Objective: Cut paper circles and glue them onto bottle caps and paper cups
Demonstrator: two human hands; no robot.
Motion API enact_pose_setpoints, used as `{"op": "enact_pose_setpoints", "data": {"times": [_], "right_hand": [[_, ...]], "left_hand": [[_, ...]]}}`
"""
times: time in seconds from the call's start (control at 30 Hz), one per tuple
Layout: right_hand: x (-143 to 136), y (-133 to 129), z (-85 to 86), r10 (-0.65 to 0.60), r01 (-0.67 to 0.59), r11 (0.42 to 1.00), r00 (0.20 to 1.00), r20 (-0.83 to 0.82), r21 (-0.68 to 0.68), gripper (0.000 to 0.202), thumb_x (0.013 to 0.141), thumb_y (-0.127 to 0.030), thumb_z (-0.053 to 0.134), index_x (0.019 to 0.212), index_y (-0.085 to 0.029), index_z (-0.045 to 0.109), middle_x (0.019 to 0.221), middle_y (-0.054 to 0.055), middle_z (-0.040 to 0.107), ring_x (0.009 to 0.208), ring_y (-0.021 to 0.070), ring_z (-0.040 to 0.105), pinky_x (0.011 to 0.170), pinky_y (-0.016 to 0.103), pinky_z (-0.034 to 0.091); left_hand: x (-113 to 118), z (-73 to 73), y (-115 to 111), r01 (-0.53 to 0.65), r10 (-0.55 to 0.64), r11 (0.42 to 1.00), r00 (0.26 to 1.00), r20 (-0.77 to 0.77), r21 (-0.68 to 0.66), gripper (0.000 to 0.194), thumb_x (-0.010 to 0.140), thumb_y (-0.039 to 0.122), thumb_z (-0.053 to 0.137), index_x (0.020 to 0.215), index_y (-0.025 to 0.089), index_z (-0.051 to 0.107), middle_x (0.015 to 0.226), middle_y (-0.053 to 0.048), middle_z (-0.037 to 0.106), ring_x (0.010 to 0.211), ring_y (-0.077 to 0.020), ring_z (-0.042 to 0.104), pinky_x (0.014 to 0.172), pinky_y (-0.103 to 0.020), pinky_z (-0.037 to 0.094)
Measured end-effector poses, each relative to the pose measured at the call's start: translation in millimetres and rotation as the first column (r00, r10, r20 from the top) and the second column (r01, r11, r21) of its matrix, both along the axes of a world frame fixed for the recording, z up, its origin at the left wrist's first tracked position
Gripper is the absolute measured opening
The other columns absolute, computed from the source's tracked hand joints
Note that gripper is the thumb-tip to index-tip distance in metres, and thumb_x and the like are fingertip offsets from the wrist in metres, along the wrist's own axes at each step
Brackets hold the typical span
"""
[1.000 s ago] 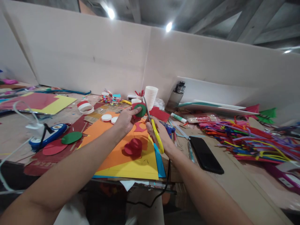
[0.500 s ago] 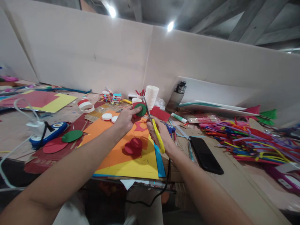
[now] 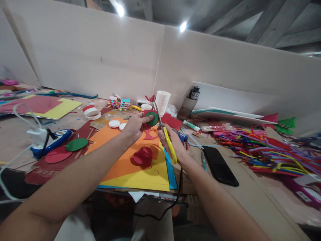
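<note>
Left grip (image 3: 136, 127) pinching a dark green round paper disc (image 3: 152, 119); right grip (image 3: 173, 137) closed round scissors with yellow handles (image 3: 170, 145)

Both hands are raised above the bench (image 3: 17, 140), before a stack of white paper cups (image 3: 163, 102). The disc lies against a red paper piece (image 3: 147, 112), whose edges show around it; the left thumb presses on its left part, presumably to keep the two layers from slipping while leaving the right side free. The scissors point up and away, blades just beside that side; whether they touch the paper cannot be told. Their handle loops lie at the right palm, an arrangement that probably lets the blades be worked from the hand.

Below, a little group of small red paper discs (image 3: 142, 156) rests on orange paper sheets (image 3: 112, 159) and a yellow paper sheet (image 3: 135, 183), likely gathered there to be within reach. A reddish paper remnant with rounded cut-outs (image 3: 148, 135) lies between them and the hands. Near the right forearm, a black phone (image 3: 220, 165) lies flat, apart from the paper
</note>
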State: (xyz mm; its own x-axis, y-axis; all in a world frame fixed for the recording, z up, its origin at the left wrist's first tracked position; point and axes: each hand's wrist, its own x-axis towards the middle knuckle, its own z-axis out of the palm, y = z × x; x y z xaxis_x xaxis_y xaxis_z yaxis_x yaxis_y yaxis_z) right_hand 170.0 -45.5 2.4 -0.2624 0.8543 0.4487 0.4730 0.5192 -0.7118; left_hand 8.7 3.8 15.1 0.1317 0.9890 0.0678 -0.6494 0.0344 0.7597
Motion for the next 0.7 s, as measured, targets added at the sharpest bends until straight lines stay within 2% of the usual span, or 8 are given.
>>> {"op": "enact_pose_setpoints", "data": {"times": [0.37,0.57,0.7], "right_hand": [[5,1,2.5,0.015,-0.015,1.000,0.997,0.076,0.003,0.036,0.091,-0.055,0.047,0.080,-0.021,0.046,0.082,0.001,0.054,0.071,0.0132,0.045,0.065,0.027,0.038],[7,1,1.9,0.009,-0.009,1.000,0.991,0.134,0.001,0.036,0.092,-0.055,0.046,0.082,-0.021,0.047,0.076,-0.002,0.048,0.068,0.0124,0.040,0.062,0.026,0.033],[6,-4,7.4,0.029,-0.026,0.999,0.990,0.137,-0.025,0.038,0.093,-0.057,0.043,0.084,-0.021,0.048,0.077,-0.001,0.048,0.068,0.0129,0.041,0.062,0.026,0.034]], "left_hand": [[-9,8.7,-3,0.024,-0.023,1.000,0.996,-0.088,0.007,0.024,0.055,0.011,0.083,0.074,0.010,0.069,0.069,-0.003,0.070,0.059,-0.0104,0.062,0.059,-0.021,0.047],[-14,8.8,0,0.044,-0.041,0.999,0.988,-0.147,0.017,0.030,0.050,0.016,0.087,0.075,0.010,0.071,0.068,-0.003,0.070,0.059,-0.0112,0.061,0.058,-0.022,0.047],[-16,8.2,2,0.045,-0.039,0.999,0.985,-0.170,0.028,0.029,0.050,0.017,0.087,0.074,0.011,0.071,0.068,-0.004,0.069,0.060,-0.0119,0.061,0.058,-0.023,0.047]]}}
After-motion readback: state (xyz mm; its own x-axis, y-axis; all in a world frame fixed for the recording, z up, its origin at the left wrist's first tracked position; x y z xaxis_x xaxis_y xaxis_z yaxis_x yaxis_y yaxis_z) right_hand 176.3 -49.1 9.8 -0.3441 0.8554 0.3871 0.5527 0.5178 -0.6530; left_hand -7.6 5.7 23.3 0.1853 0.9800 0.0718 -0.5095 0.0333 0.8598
